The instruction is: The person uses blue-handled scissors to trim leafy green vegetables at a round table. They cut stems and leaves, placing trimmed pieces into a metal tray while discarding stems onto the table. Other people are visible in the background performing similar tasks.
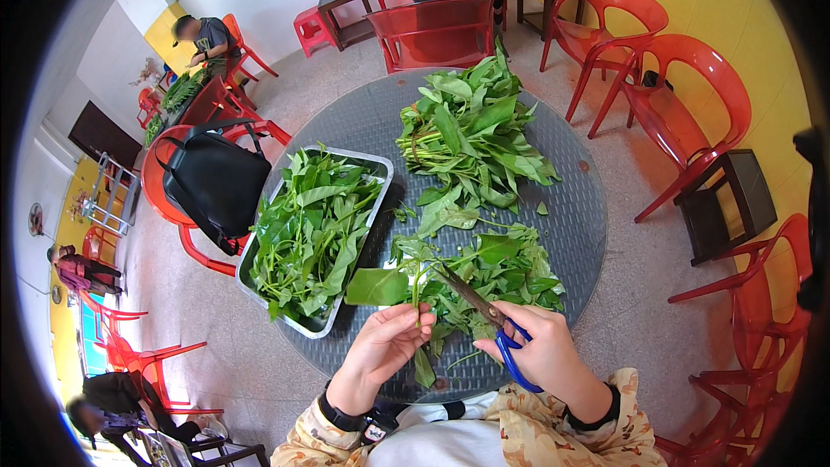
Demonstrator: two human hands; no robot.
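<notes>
Between thumb and fingers, my left hand (390,336) pinches the stem of a leafy green sprig (415,272), its leaves pointing away from me. Blue-handled scissors (476,295) are in my right hand (541,340), with the dark blades angled up towards the sprig. Beneath both hands lies a loose pile of cut leaves and stems (512,266). On the left, a metal tray (387,175) is heaped with leafy greens (318,220). Farther back rests a large bundle of greens (473,123), tied around its stems.
The round dark woven-pattern table (577,207) stands before me. A black backpack (217,175) occupies a red chair left of it. Red chairs (694,97) line the right wall. A person (214,39) sits at another table at upper left; others are at lower left.
</notes>
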